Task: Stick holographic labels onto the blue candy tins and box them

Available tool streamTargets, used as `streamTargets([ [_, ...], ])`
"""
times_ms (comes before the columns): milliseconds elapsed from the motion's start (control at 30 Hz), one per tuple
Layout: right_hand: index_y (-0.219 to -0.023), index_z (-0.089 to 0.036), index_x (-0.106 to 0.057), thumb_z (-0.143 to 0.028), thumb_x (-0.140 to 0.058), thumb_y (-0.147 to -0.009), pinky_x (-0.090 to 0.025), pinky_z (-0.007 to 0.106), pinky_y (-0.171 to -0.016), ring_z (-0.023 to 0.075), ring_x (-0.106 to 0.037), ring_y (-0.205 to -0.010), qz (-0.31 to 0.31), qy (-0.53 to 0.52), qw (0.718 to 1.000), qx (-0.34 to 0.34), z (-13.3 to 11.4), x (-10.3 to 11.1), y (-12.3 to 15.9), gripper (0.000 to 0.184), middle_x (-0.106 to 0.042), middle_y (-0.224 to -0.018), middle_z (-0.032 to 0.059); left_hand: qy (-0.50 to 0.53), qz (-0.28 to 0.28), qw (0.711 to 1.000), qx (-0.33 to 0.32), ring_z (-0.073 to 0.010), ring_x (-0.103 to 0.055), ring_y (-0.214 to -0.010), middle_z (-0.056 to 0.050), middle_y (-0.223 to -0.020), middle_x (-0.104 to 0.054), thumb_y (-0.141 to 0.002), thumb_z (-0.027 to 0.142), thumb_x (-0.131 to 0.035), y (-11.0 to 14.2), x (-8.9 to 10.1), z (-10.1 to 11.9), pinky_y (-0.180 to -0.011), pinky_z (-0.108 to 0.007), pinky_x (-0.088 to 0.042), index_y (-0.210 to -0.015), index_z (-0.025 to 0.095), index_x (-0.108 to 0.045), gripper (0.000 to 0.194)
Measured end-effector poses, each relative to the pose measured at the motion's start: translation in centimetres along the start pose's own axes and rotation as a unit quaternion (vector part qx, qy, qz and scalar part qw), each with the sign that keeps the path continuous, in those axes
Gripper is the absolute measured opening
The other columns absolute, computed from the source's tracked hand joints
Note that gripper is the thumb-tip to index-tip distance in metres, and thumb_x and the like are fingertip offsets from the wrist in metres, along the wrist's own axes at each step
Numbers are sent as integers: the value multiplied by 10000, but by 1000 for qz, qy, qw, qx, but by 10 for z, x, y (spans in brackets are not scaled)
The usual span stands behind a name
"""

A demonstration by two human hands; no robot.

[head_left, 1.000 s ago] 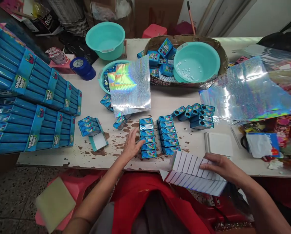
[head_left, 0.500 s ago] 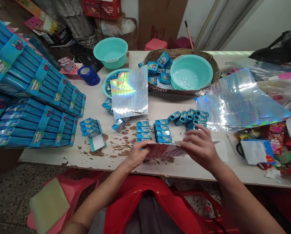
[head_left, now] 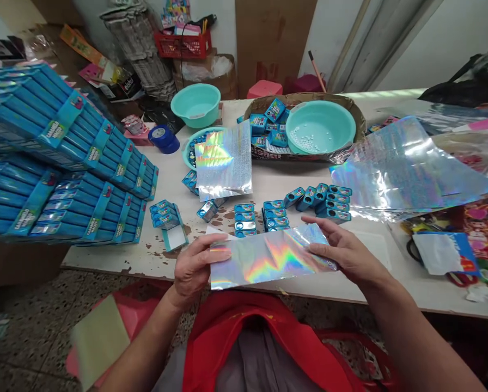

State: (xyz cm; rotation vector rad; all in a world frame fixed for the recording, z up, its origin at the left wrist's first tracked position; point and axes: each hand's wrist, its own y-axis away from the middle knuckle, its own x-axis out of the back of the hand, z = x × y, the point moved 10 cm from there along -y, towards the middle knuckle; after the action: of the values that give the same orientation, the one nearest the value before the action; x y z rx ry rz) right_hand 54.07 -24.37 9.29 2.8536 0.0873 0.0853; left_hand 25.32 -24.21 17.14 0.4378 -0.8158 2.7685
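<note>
A shiny holographic silver sheet [head_left: 264,258] is stretched between both my hands above the table's front edge. My left hand [head_left: 197,267] pinches its left end, thumb on the face toward me. At the right end, my right hand [head_left: 342,247] has its fingers closed on the sheet, which bends there. Just beyond it stand small blue boxes with round holes [head_left: 274,212], set in short rows, partly covered by the sheet. More holographic sheets [head_left: 225,163] lie over a teal bowl of small round pieces [head_left: 190,147].
Stacked blue display packs [head_left: 92,201] rise at the left. A cardboard tray [head_left: 309,158] holds blue boxes and a teal basin [head_left: 321,125] with white bits. Large holographic film [head_left: 407,169] spreads at right, near assorted wrappers [head_left: 479,228]. A blue tape roll [head_left: 164,139] sits back left.
The sheet was seen nearly edge-on and now shows its broad silver face. My left hand has moved left and my right fingers have closed on the sheet. The view has shifted slightly left.
</note>
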Motion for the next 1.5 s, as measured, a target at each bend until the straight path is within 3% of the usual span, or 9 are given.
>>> streamTargets([
  [167,-1111,-246,-570,-396,-794,-609,-541,283,-684,180,-638,-867,119,-107,987,22,7,-19,7,570,-646,-1069,43,100,20,946,307,-185,-666,-930,-94,-1186,-651,-758,303,-696,50,24,-58,-758,-282,-553,-1312,230,-510,589],
  [300,-1084,-231,-553,-379,-763,-625,-526,292,-684,156,-607,-790,227,-104,962,108,0,-30,-9,526,-625,-968,20,190,-25,861,471,-185,-665,-777,-80,-887,-723,-627,389,-773,115,27,-99,-700,-285,-534,-983,120,-670,457],
  [500,-980,-185,-607,-389,-729,-667,-462,290,-670,123,-503,-674,155,16,966,206,-41,-134,-70,393,-550,-755,-17,163,144,841,495,-151,-608,-627,-38,-744,-700,-527,445,-777,176,113,-149,-590,-249,-472,-906,112,-659,518],
  [700,-894,-197,-614,-423,-744,-633,-388,261,-540,103,-423,-534,12,5,988,155,-25,-245,-70,369,-458,-581,-63,-36,76,882,463,-209,-626,-796,-25,-801,-717,-645,446,-635,260,181,-154,-738,-296,-484,-793,137,-697,348],
  [867,-746,-200,-589,-482,-779,-567,-392,243,-528,115,-485,-564,-38,-12,997,67,49,-264,-19,385,-558,-627,-32,16,12,851,525,-246,-654,-893,-38,-904,-739,-689,397,-579,364,133,-171,-838,-356,-495,-850,135,-726,341],
  [1000,-751,-197,-590,-490,-787,-559,-381,238,-523,105,-471,-540,2,-14,1000,13,93,-231,14,402,-551,-607,-41,-65,-88,832,543,-229,-658,-965,-39,-949,-741,-706,219,-562,382,99,-188,-910,-342,-479,-864,186,-728,232],
  [1200,-652,-198,-613,-550,-727,-609,-465,327,-698,224,-592,-862,24,124,992,16,126,-160,39,373,-631,-832,61,-94,-49,858,502,-249,-600,-1123,-118,-1140,-676,-838,322,-483,281,84,-215,-1010,-389,-417,-1134,160,-629,368],
  [1333,-633,-202,-639,-591,-742,-572,-414,411,-932,322,-357,-1332,24,136,990,-1,151,-132,20,406,-515,-1306,150,96,-8,866,490,-252,-509,-1249,-152,-1322,-562,-834,454,-542,184,0,-220,-1043,-383,-395,-1331,160,-476,581],
  [1500,-611,-215,-637,-579,-753,-581,-223,454,-1100,305,-266,-1399,-51,100,993,-38,169,-139,-18,383,-625,-1174,137,269,60,812,515,-269,-368,-1361,-121,-1468,-407,-764,611,-596,125,-109,-237,-1090,-401,-349,-1391,227,-393,764],
])
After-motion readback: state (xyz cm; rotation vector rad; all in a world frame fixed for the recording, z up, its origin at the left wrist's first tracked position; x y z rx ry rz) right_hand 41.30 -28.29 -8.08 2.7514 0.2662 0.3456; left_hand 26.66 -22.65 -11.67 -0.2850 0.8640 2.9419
